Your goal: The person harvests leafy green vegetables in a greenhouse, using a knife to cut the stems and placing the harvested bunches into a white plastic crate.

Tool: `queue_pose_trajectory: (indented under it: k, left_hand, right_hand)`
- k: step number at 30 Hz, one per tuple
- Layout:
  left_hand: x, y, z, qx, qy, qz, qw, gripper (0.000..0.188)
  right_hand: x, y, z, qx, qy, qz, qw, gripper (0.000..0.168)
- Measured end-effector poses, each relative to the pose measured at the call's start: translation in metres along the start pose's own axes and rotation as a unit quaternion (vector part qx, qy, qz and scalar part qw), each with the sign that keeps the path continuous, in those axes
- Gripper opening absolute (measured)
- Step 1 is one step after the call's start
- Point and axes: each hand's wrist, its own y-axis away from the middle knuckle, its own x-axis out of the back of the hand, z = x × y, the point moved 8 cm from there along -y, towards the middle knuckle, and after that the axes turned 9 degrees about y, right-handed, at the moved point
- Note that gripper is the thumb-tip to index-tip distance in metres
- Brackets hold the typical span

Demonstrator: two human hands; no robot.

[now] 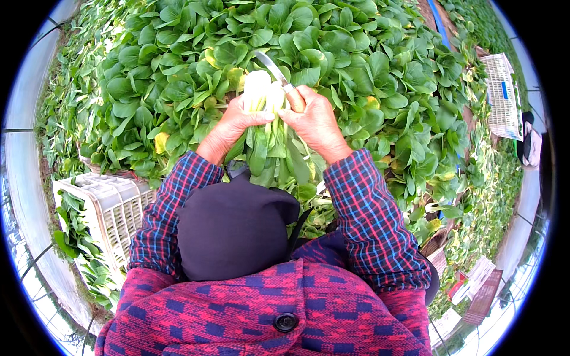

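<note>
Before me, a bunch of pale-stemmed leafy greens (267, 147), like bok choy, is held with its white bases up and its leaves hanging down. My left hand (238, 122) grips the bunch from the left, the thumb across the stems. My right hand (311, 115) holds a curved knife (272, 66) by its wooden handle, and its thumb touches the stems from the right. The blade points up and to the left, beside the white bases. Growing greens (356, 58) with a few yellow leaves stand around and beyond both hands.
A white plastic crate (120, 218) holding greens lies at the left. Another white crate (503, 95) stands at the far right. More crates, one of them reddish (485, 296), are at the lower right. A blue strip (440, 24) runs along the soil at the upper right.
</note>
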Motion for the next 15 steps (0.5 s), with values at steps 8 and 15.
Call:
queue_pose_trajectory:
  k: [8,15]
  left_hand:
    - [0.001,-0.004,-0.018,0.076,-0.057,-0.057,0.994,0.051]
    - [0.002,0.004,-0.008,0.069,-0.077,-0.067,0.992,0.052]
  right_hand:
    - [0.029,-0.014,0.006,0.057,0.368,0.09,0.924,0.017]
    - [0.038,-0.015,0.008,0.054,0.408,0.144,0.9,0.018]
